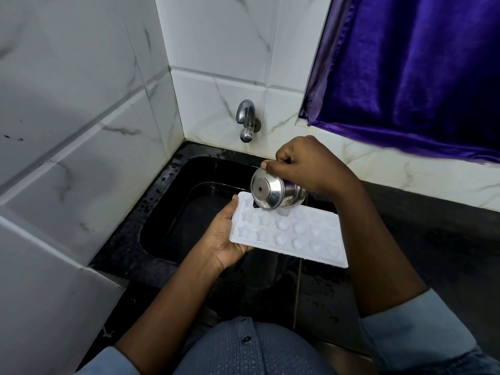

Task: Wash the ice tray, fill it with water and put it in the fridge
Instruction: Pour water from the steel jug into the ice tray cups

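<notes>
**Filling the ice tray over the sink**

The left hand (224, 236) is gripping the left end of the white ice tray (292, 234) and holding it roughly level above the black sink (173, 212), probably so that spills are falling into the basin. The right hand (305, 163) is gripping a small steel pot (273, 192) and tipping it over the tray's far row of moulds. No stream is showing at the tap (246, 120).

Black counter (446, 239) with black sink (167, 201) in its corner, water drops (324, 307) around.
</notes>
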The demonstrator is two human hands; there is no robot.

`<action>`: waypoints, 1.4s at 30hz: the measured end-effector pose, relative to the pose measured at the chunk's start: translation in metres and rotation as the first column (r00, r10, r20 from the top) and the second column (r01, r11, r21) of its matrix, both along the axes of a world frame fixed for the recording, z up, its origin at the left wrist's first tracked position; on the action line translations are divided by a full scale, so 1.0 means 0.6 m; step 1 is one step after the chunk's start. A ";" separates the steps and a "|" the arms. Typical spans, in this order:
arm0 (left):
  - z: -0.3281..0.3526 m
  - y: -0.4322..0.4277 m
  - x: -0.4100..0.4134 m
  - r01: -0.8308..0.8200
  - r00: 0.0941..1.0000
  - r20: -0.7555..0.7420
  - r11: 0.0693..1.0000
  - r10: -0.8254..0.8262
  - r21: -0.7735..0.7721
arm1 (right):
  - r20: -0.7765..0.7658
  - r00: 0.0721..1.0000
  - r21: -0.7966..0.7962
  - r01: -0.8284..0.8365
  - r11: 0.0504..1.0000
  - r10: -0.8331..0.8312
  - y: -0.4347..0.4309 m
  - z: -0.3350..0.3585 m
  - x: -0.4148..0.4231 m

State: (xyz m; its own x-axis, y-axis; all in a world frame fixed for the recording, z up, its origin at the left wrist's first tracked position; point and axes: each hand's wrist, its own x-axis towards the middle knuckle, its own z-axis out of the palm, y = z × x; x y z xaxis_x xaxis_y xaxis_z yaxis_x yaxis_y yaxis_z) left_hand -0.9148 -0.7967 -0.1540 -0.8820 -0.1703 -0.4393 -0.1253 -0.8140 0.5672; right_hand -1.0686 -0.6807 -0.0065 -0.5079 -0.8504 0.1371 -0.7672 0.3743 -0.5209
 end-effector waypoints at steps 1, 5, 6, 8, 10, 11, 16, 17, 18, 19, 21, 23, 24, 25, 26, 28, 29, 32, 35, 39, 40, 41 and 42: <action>-0.001 -0.001 0.000 -0.001 1.000 -0.001 1.000 0.001 0.002 | 0.001 1.000 0.002 0.001 1.000 -0.001 0.000 0.000 0.000; -0.002 -0.003 0.002 -0.003 1.000 -0.004 1.000 0.003 0.013 | -0.006 1.000 0.009 0.007 1.000 -0.007 0.000 -0.001 -0.002; -0.002 -0.002 0.002 -0.002 1.000 -0.002 1.000 0.003 0.016 | -0.007 1.000 0.010 0.007 1.000 -0.007 -0.001 -0.002 -0.002; -0.002 -0.001 0.002 -0.002 1.000 0.003 1.000 0.002 0.021 | -0.006 1.000 0.011 0.008 1.000 -0.008 -0.001 -0.003 -0.002; -0.001 -0.001 0.003 -0.001 1.000 0.004 1.000 0.001 0.023 | -0.007 1.000 0.012 0.010 1.000 -0.009 0.000 -0.003 -0.002; 0.000 -0.002 0.003 -0.003 1.000 0.003 1.000 0.003 0.029 | -0.008 1.000 0.009 0.011 1.000 -0.011 0.001 -0.002 -0.002; 0.004 -0.009 0.007 -0.018 1.000 -0.001 0.998 0.018 0.061 | -0.027 0.999 0.004 0.039 0.999 -0.039 0.014 0.001 -0.005; 0.005 -0.011 0.007 -0.022 1.000 0.000 0.998 0.022 0.057 | -0.027 0.999 0.007 0.046 0.999 -0.046 0.016 0.001 -0.006; 0.005 -0.011 0.007 -0.023 1.000 0.001 0.998 0.023 0.056 | -0.028 0.998 0.012 0.054 0.998 -0.054 0.019 0.001 -0.007; 0.005 -0.013 0.008 -0.025 1.000 0.000 0.998 0.025 0.055 | -0.030 0.998 0.016 0.060 0.998 -0.060 0.021 0.001 -0.008; 0.002 -0.014 0.009 -0.028 1.000 0.001 0.999 0.028 0.044 | -0.031 0.997 0.023 0.073 0.997 -0.072 0.025 0.001 -0.010; -0.003 -0.015 0.009 -0.027 1.000 0.005 0.999 0.027 0.031 | -0.033 0.996 0.028 0.084 0.996 -0.083 0.028 0.001 -0.011; -0.004 -0.015 0.009 -0.026 1.000 0.006 0.999 0.026 0.031 | -0.036 0.996 0.032 0.088 0.996 -0.087 0.029 0.000 -0.012; -0.005 -0.016 0.009 -0.025 1.000 0.008 0.999 0.024 0.032 | -0.038 0.995 0.035 0.090 0.995 -0.089 0.030 0.000 -0.012; -0.005 -0.016 0.008 -0.023 1.000 0.010 0.999 0.023 0.034 | -0.039 0.995 0.038 0.091 0.995 -0.089 0.030 0.000 -0.012; -0.006 -0.017 0.007 -0.024 1.000 0.015 0.999 0.023 0.036 | -0.044 0.995 0.048 0.089 0.995 -0.087 0.032 0.000 -0.010; -0.007 -0.018 0.006 -0.025 1.000 0.018 0.999 0.024 0.038 | -0.045 0.995 0.051 0.089 0.995 -0.086 0.032 0.000 -0.009; -0.010 -0.020 0.005 -0.035 0.999 0.021 0.998 0.034 0.046 | -0.043 0.996 0.059 0.085 0.995 -0.083 0.035 0.002 -0.006; -0.012 -0.022 0.006 -0.037 0.999 0.023 0.999 0.036 0.039 | -0.050 0.995 0.066 0.084 0.994 -0.080 0.037 0.004 -0.006; -0.008 -0.023 0.007 -0.041 0.999 0.012 0.999 0.041 0.027 | -0.047 0.994 0.056 0.106 0.993 -0.103 0.042 0.002 -0.009; -0.007 -0.024 0.008 -0.043 0.999 0.012 0.999 0.043 0.021 | -0.050 0.993 0.057 0.111 0.992 -0.108 0.043 0.001 -0.011; -0.006 -0.024 0.008 -0.046 0.999 0.015 0.999 0.045 0.019 | -0.054 0.992 0.057 0.114 0.992 -0.111 0.045 0.001 -0.012; -0.006 -0.025 0.008 -0.050 0.999 0.020 0.999 0.050 0.020 | -0.059 0.992 0.057 0.117 0.991 -0.113 0.047 0.001 -0.014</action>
State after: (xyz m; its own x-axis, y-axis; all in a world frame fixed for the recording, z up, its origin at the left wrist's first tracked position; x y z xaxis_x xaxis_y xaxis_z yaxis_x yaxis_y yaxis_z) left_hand -0.9097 -0.8115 -0.1578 -0.8640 -0.2047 -0.4600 -0.0948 -0.8311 0.5479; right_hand -1.0767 -0.6528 -0.0060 -0.5959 -0.7944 0.1178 -0.7444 0.4913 -0.4522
